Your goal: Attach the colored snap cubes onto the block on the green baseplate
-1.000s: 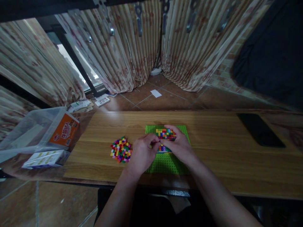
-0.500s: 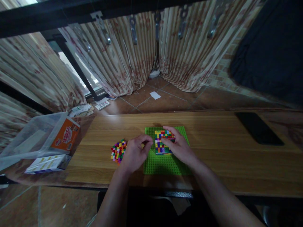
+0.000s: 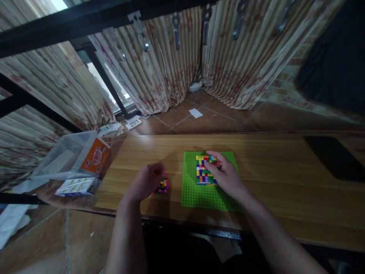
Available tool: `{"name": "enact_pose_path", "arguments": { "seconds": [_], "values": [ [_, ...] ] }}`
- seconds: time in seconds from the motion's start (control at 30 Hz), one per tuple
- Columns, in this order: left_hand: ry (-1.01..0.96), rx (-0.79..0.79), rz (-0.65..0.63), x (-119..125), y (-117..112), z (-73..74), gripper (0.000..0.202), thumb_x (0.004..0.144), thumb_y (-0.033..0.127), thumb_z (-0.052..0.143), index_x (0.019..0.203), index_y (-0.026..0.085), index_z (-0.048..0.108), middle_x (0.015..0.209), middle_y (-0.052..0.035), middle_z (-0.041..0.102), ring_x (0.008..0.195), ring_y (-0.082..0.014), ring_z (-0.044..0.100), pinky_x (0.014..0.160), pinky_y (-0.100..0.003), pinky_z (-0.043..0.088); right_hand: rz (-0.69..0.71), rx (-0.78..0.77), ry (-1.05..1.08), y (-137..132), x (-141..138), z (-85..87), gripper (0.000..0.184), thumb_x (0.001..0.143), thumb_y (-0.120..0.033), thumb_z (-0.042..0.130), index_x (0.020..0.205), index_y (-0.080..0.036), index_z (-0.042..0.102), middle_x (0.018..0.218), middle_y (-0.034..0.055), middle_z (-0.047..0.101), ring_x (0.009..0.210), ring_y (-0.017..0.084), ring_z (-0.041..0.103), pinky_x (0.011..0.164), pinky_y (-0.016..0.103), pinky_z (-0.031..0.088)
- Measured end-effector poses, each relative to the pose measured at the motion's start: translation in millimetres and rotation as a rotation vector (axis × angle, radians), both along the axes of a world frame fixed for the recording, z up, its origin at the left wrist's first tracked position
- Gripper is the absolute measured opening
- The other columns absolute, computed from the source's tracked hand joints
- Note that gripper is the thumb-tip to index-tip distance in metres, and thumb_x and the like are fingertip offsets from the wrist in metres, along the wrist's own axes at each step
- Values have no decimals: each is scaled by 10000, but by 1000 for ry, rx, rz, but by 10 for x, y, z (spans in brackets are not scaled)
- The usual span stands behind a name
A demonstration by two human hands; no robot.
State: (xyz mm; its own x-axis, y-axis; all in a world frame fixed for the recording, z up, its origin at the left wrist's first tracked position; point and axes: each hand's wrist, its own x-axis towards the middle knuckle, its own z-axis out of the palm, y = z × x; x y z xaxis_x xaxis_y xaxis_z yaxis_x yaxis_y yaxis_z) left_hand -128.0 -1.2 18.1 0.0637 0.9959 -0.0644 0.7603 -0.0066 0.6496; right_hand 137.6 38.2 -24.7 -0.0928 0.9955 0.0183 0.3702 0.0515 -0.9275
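A green studded baseplate (image 3: 199,194) lies on the wooden table (image 3: 270,171). A flat patch of small multicoloured bricks (image 3: 203,171) is built on its far half. My right hand (image 3: 225,177) rests on the right side of that patch, fingers stretched over it and holding nothing I can see. My left hand (image 3: 145,182) sits over a loose pile of small coloured bricks (image 3: 162,185) left of the plate, its fingers curled down into the pile and covering most of it. What the fingers pinch is hidden.
A clear plastic tub (image 3: 65,156) with an orange box (image 3: 95,156) stands at the table's left end, a white carton (image 3: 78,186) in front of it. A dark flat phone (image 3: 333,156) lies at the right. Striped curtains (image 3: 176,64) hang behind; papers lie on the tiled floor.
My left hand has left the brick patch and moved left onto the loose pile. My right hand stayed on the patch. The view has shifted a little to the left.
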Motion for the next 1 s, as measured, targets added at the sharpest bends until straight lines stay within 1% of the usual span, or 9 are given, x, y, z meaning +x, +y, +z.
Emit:
{"name": "enact_pose_path", "arguments": {
  "seconds": [0.13,0.27,0.5,0.77,0.83,1.0],
  "values": [
    [72,-50,5,-2,-15,18,169,749,121,523,808,153,678,739,-17,699,705,-154,621,675,-249,441,-12,-2,3,-4,-8,8,422,844,-437,580,1224,-255,607,1220,84,652,1015,249,649,898,447,508],
    [192,-26,66,25,2,6,168,742,94,547,821,157,681,766,-36,701,701,-161,614,663,-257,425,-7,-9,19,-7,-4,-5,435,850,-448,578,1238,-251,599,1189,90,667,974,246,663,857,438,529],
    [285,-27,74,91,23,-49,94,769,142,611,807,171,693,850,-64,700,771,-190,640,725,-287,449,-11,-9,17,-3,-5,-17,423,845,-454,590,1223,-264,605,1229,81,652,968,241,670,843,429,538],
    [359,-26,66,155,41,-26,129,776,131,594,763,183,712,835,-58,699,797,-191,646,730,-279,450,-13,8,7,3,-2,-32,419,844,-455,598,1219,-268,609,1228,82,653,1003,248,660,865,441,531],
    [393,-31,60,174,45,-24,147,792,141,577,757,184,713,839,-64,700,805,-200,645,732,-287,448,-6,20,4,8,1,-43,418,845,-451,597,1222,-271,608,1221,81,657,1015,251,656,871,442,528],
    [456,-8,51,214,59,-46,166,827,154,544,781,176,703,867,-91,695,837,-224,641,752,-308,456,-10,36,-4,13,-4,-36,405,844,-439,593,1211,-268,612,1282,79,625,1039,251,646,890,445,518]
  ]
}}
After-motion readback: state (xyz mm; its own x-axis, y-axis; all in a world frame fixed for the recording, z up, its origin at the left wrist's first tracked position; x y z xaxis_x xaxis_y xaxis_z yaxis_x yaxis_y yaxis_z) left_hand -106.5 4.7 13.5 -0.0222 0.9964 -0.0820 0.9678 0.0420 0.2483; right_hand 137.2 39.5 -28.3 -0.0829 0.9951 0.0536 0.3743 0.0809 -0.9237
